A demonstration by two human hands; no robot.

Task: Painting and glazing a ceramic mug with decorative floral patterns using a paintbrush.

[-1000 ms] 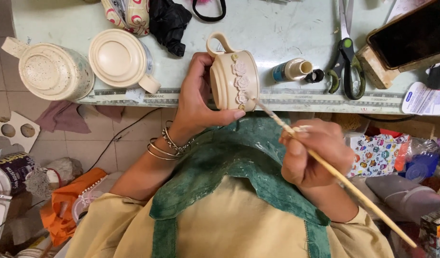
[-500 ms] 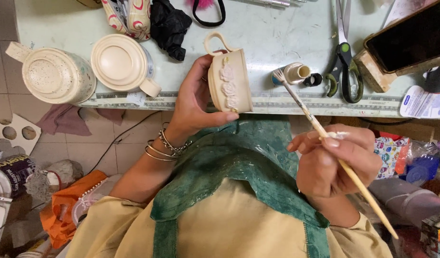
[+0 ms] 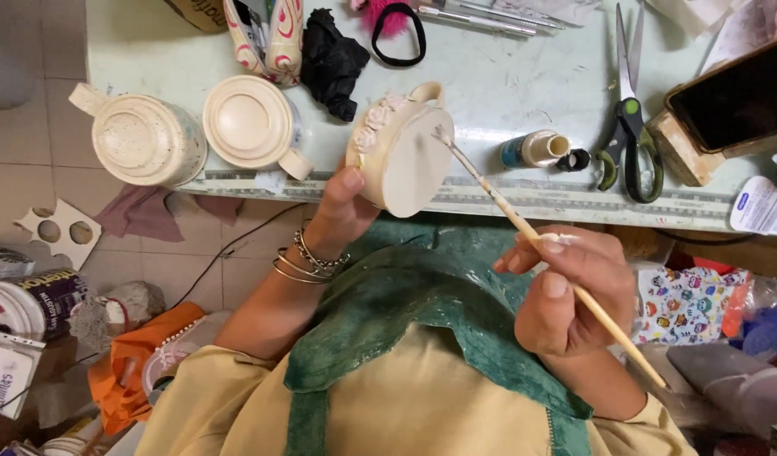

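A pale green table (image 3: 523, 76) is seen across the top, its surface scratched and evenly lit, with a ruler strip (image 3: 574, 198) fixed along its near edge. Beige floor tiles (image 3: 34, 118) are shown at the left, crossed by a black cable (image 3: 228, 249). Clutter is piled on the floor at both sides.

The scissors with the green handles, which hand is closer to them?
The right hand. It holds a paintbrush just below and left of the scissors on the table. The left hand is farther left, gripping the cream mug.
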